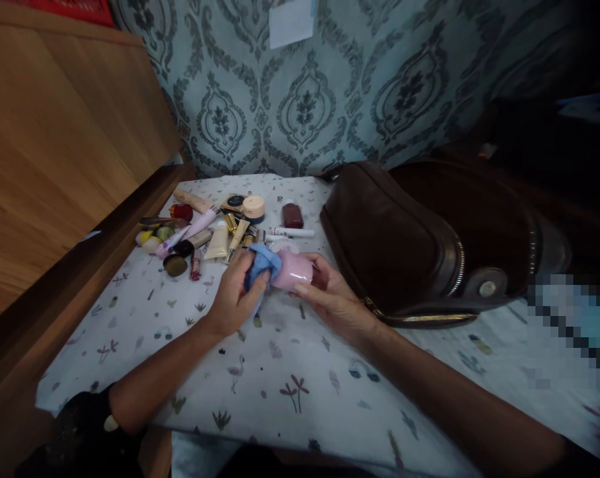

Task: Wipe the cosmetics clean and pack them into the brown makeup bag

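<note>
My left hand point(235, 295) is closed round a blue cloth point(261, 264) and presses it against one end of a pink jar point(293, 269). My right hand point(330, 295) grips the pink jar from the other side, fingers wrapped under it. Both hands hover just above a table covered in a white patterned cloth point(280, 372). A pile of cosmetics point(205, 229) lies just beyond my hands: tubes, small round pots, a dark red bottle point(293, 214) and a white pen-like stick point(294, 232).
A large dark brown leather bag point(409, 245) lies on the table to the right of my hands. A wooden cabinet point(56, 146) stands along the left edge. Patterned teal wallpaper point(330, 86) is behind the table.
</note>
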`<state>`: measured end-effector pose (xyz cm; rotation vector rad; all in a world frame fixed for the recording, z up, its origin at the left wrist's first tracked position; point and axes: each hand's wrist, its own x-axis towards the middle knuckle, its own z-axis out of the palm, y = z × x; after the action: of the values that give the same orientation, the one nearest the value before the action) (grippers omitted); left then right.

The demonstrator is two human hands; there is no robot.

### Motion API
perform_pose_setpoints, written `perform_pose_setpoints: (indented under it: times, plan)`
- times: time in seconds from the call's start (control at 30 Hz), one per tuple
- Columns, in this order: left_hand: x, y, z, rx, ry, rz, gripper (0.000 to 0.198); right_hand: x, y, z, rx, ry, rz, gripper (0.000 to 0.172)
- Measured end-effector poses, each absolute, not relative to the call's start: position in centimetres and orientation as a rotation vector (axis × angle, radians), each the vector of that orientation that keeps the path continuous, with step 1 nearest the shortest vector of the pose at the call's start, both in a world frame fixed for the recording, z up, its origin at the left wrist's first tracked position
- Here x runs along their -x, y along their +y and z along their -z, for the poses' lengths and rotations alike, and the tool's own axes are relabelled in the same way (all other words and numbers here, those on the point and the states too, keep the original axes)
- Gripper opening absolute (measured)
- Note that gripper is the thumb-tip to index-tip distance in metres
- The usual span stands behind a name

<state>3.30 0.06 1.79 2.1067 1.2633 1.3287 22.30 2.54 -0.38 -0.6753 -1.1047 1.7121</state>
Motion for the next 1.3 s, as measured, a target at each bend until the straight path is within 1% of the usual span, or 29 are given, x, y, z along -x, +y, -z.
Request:
perform_pose_setpoints:
  times: [0.1,0.27,0.43,0.6,0.7,0.8,0.93,1.03,1.1,1.2,1.3]
  plan:
    - [-3.5,-0.4,-2.2,-2.279,1.198,-1.342,0.005,-22.3,2.5,0.4,0.701,-1.117,-1.680,0.050]
    - [-3.0,-0.4,-2.2,-2.509,1.034,-1.357,0.017,-22.3,2.5,0.4,0.628,-0.964,-1.811,0.039]
    - [-2.4,0.0,-1.2,-2.771,1.000,-1.298,0.018,-22.5,2.8,0.4,0.563,-0.803,-2.000,0.039]
    - [-2.9,0.1,-0.9,-2.635,1.114,-1.357,0.027,-22.6,3.2,0.7,0.530,-0.772,-2.097,0.038]
    - [-3.2,-0.1,-0.9,-2.638,1.171,-1.323,0.023,-22.5,3.0,0.6,0.541,-0.767,-2.052,0.043]
    - [-3.2,-0.4,-0.7,-2.750,1.146,-1.239,0.018,-22.3,2.7,0.5,0.592,-0.849,-1.922,0.049]
    - [-3.3,-1.0,-0.8,-2.838,1.170,-1.200,0.024,-22.1,2.3,0.5,0.710,-1.013,-1.736,0.052]
    - [-3.4,-1.3,-1.5,-2.749,1.204,-1.242,0.027,-22.2,2.2,0.4,0.757,-1.245,-1.595,0.051]
    - [-3.4,-1.2,-2.1,-2.618,1.233,-1.268,0.027,-22.3,2.1,0.3,0.738,-1.379,-1.561,0.050]
    - [-3.2,-0.8,-2.7,-2.366,1.240,-1.287,0.025,-22.6,2.0,0.2,0.662,-1.451,-1.622,0.050]
    - [-3.0,0.0,-2.7,-2.121,1.241,-1.295,0.028,-22.7,2.0,0.2,0.597,-1.420,-1.705,0.055]
